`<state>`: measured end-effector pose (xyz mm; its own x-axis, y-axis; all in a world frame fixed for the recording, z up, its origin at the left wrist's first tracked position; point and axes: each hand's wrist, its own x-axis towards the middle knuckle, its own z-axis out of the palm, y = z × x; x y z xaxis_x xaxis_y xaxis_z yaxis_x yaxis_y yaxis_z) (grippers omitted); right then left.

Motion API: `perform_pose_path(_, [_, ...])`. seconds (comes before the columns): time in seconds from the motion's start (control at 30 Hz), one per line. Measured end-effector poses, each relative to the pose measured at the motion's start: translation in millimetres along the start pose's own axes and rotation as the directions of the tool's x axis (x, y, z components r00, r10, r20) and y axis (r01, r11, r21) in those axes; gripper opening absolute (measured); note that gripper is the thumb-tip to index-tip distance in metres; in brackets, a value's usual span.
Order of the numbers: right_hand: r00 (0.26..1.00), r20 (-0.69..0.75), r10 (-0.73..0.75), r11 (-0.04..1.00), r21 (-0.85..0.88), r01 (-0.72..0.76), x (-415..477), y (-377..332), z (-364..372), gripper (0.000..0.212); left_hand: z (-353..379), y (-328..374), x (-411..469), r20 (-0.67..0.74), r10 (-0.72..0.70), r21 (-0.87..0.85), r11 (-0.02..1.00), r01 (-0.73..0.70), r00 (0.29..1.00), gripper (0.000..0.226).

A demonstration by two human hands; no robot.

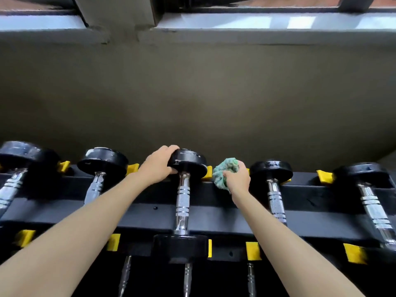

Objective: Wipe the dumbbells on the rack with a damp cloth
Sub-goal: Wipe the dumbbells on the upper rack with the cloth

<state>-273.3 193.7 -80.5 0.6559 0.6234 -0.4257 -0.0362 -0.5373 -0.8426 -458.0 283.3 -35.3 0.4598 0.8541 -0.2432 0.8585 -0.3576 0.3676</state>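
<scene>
— Where are we holding the cloth?

— We are bunching the green cloth (226, 171) in our right hand (237, 179), fingers curled tightly round it. It is sitting just right of the far head of the middle dumbbell (182, 202). We cannot tell whether it is touching that head.

— And our left hand?

— Our left hand (157, 166) is gripping that same far head, fingers wrapped over its top edge.

— What is lying under our fingers?

— The black rack (214, 213) is carrying the dumbbell across its rails, with the chrome handle running back toward us and the near head resting on the front rail. A yellow pad (207, 173) is showing between the two sets of fingertips. A neighbouring dumbbell (275, 189) is lying just right of our right fingers, and another dumbbell (99, 172) is lying left of our left fingers.

— And beyond the fingertips?

— A plain grey-brown wall (192, 93) is rising behind the rack, and above it a pale window ledge (257, 21) is catching daylight.
</scene>
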Motion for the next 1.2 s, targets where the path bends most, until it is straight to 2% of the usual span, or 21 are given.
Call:
perform_pose_path(0.1, [1.0, -0.018, 0.009, 1.0, -0.025, -0.009, 7, -2, 3, 0.04, -3, -13, 0, 0.012, 0.063, -0.019, 0.998, -0.062, 0.998, 0.064])
perform_pose_path(0.23, [0.996, -0.015, -0.091, 0.993, -0.076, 0.09, 13, -7, 4, 0.036, -5, -36, -5, -0.022, 0.073, -0.146, 0.986, -0.076, 0.997, 0.058])
perform_pose_path(0.4, [0.979, 0.099, -0.176, 0.955, -0.224, 0.194, 17, -13, 15, 0.035, -2, -44, -3, -0.016, 0.068, -0.189, 0.98, -0.07, 0.998, 0.059])
perform_pose_path(0.57, [0.967, 0.207, -0.148, 0.933, -0.294, 0.206, 16, -12, 28, 0.031, 3, -52, -5, -0.061, 0.045, -0.307, 0.95, -0.062, 0.997, 0.057])
perform_pose_path(0.67, [0.946, 0.289, -0.147, 0.912, -0.33, 0.243, 14, -18, 31, 0.031, 3, -50, -3, -0.05, 0.05, -0.294, 0.954, -0.063, 0.997, 0.056])
perform_pose_path(0.77, [0.929, 0.343, -0.139, 0.927, -0.285, 0.244, 10, -26, 29, 0.032, 3, -44, 0, -0.048, 0.055, -0.27, 0.961, -0.066, 0.997, 0.056])
perform_pose_path(0.97, [0.952, 0.301, -0.051, 0.996, -0.055, 0.071, -1, -27, 18, 0.034, 4, -33, 2, -0.022, 0.007, -0.295, 0.955, -0.013, 1.0, 0.057])
perform_pose_path(1.1, [0.961, 0.271, -0.059, 0.997, -0.03, 0.07, -11, -32, 8, 0.036, 2, -16, 7, -0.006, 0.012, -0.216, 0.976, -0.013, 1.0, 0.059])
perform_pose_path(1.2, [0.953, 0.291, -0.091, 0.992, -0.053, 0.111, -16, -41, 3, 0.036, 2, -11, 6, -0.018, -0.023, -0.221, 0.975, 0.018, 1.0, 0.061])
